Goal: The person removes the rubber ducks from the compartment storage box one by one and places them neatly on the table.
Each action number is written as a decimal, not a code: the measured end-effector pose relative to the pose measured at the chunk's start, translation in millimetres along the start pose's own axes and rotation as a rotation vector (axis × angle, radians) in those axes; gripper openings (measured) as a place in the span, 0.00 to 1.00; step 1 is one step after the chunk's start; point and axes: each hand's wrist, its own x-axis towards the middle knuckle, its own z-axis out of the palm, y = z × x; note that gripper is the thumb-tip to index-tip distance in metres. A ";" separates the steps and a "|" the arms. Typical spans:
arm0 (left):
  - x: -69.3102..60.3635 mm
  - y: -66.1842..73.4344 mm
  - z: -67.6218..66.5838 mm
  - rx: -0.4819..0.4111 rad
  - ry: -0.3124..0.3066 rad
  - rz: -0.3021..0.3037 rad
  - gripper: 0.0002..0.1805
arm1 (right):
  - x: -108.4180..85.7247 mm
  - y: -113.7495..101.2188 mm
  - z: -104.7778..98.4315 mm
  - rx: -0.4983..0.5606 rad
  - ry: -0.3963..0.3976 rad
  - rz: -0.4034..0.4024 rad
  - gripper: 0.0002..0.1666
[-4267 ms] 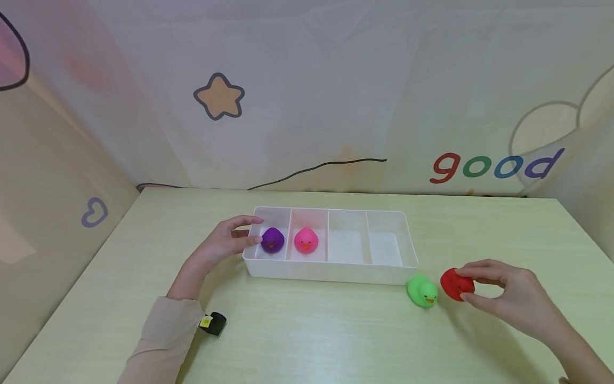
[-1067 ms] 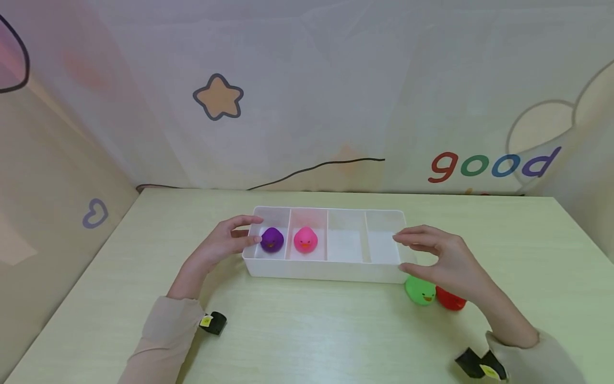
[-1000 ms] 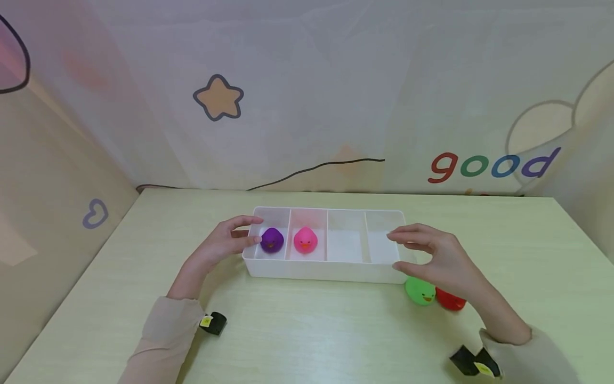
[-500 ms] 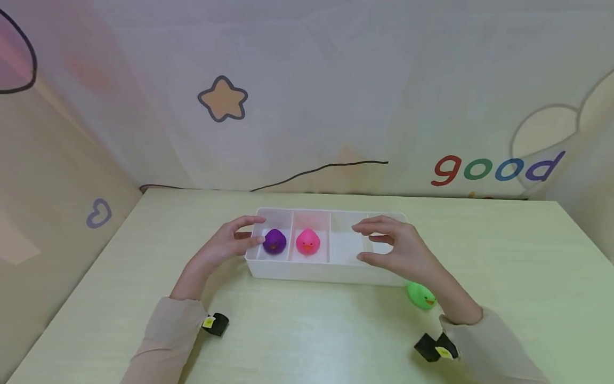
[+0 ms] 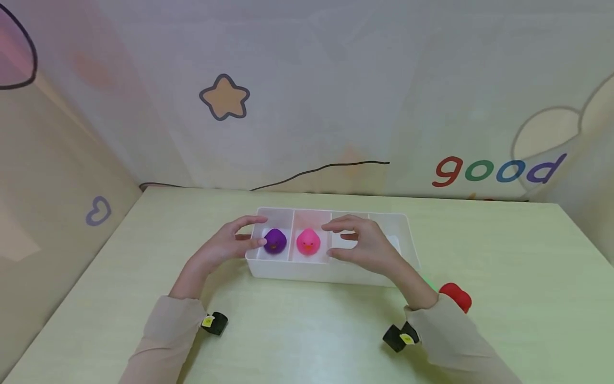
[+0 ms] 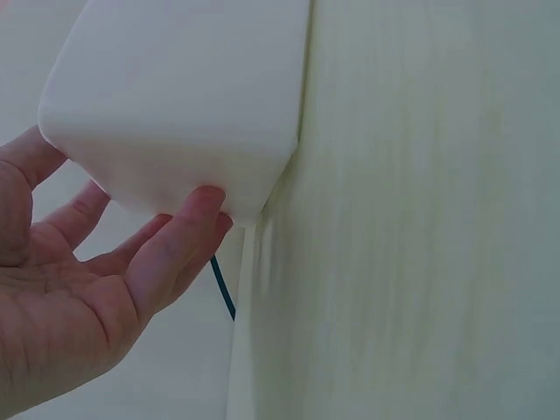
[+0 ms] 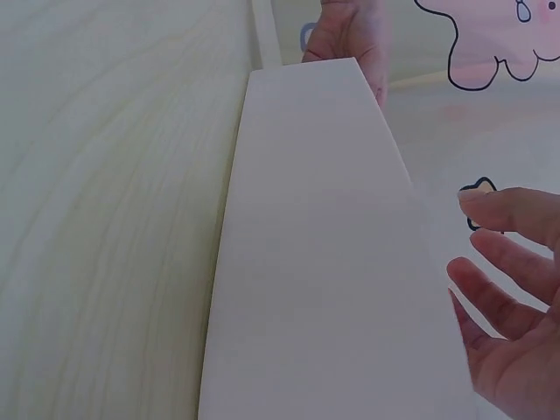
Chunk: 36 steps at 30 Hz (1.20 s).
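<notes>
A white tray (image 5: 316, 270) split into compartments stands on the table. My left hand (image 5: 225, 241) holds its left end, with fingers against the end wall in the left wrist view. The leftmost compartment has a purple rubber duck (image 5: 275, 241) in it, and the one beside it a pink rubber duck (image 5: 308, 242). Over the third compartment hovers my right hand (image 5: 368, 244), thumb and fingers apart, fingertips close to the pink duck with nothing between them. Off the tray's right front corner lies a red rubber duck (image 5: 455, 297). Only a sliver of the green rubber duck (image 5: 429, 282) shows behind my right forearm.
The pale wooden table (image 5: 307, 330) ends at a printed cloth backdrop (image 5: 307, 96) behind the tray. Black camera blocks (image 5: 214, 324) sit at both wrists, below the sleeves.
My right hand let go of the red duck, which now lies beside the green one, then moved left across the tray to the pink duck. My left hand stays at the tray's end.
</notes>
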 end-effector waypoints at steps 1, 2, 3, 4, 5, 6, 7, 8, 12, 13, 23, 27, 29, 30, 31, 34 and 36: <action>0.4 -0.1 0.1 -0.003 -0.001 0.004 0.31 | 1.6 -0.1 1.4 -0.004 -0.003 0.001 0.23; 0.7 -0.1 0.3 -0.005 -0.006 0.009 0.31 | 2.9 -0.2 2.6 -0.005 -0.006 0.005 0.23; 1.0 0.1 0.6 -0.009 -0.007 0.010 0.31 | 4.2 -0.2 3.7 -0.010 -0.010 0.009 0.23; 1.3 0.1 0.8 -0.013 -0.011 0.015 0.31 | 5.7 0.7 4.7 -0.015 -0.015 0.011 0.22; 1.5 0.2 1.0 -0.016 -0.009 0.011 0.31 | 7.2 1.0 5.8 -0.023 -0.022 0.015 0.22; 1.7 0.2 1.0 -0.018 -0.006 0.007 0.31 | 8.7 1.4 7.0 -0.026 -0.028 0.019 0.22; 1.6 0.2 1.3 -0.016 -0.005 0.008 0.31 | 10.1 1.6 8.0 -0.031 -0.033 0.022 0.22; 1.6 0.1 1.4 -0.015 -0.007 0.008 0.31 | 11.3 1.8 9.0 -0.037 -0.037 0.028 0.22; 1.4 -1.0 1.9 -0.023 -0.006 0.010 0.31 | 16.9 2.4 13.8 -0.071 -0.051 0.037 0.22; 1.5 -1.6 1.9 -0.025 -0.008 0.014 0.32 | 18.3 2.8 15.1 -0.085 -0.053 0.035 0.22; 0.5 -2.4 1.3 -0.029 -0.002 0.005 0.31 | 34.7 3.9 30.3 -0.302 -0.093 -0.010 0.20; 0.3 -2.4 0.4 -0.028 -0.004 0.001 0.31 | 41.8 2.8 36.5 -0.375 -0.122 0.015 0.19; 0.1 -2.6 0.0 -0.026 -0.004 0.002 0.31 | 45.0 2.0 39.8 -0.405 -0.136 0.038 0.19; 0.1 -2.8 0.0 -0.024 -0.002 0.002 0.31 | 46.2 1.6 41.2 -0.418 -0.143 0.051 0.19; 0.3 -3.0 0.0 -0.023 -0.002 0.002 0.31 | 47.0 1.3 42.5 -0.431 -0.145 0.058 0.19; 0.8 -2.8 0.3 -0.020 0.000 0.003 0.31 | 48.1 0.0 45.4 -0.470 -0.144 0.072 0.19; 1.0 -2.4 0.4 -0.022 0.002 0.002 0.31 | 48.4 -0.9 46.7 -0.482 -0.138 0.088 0.19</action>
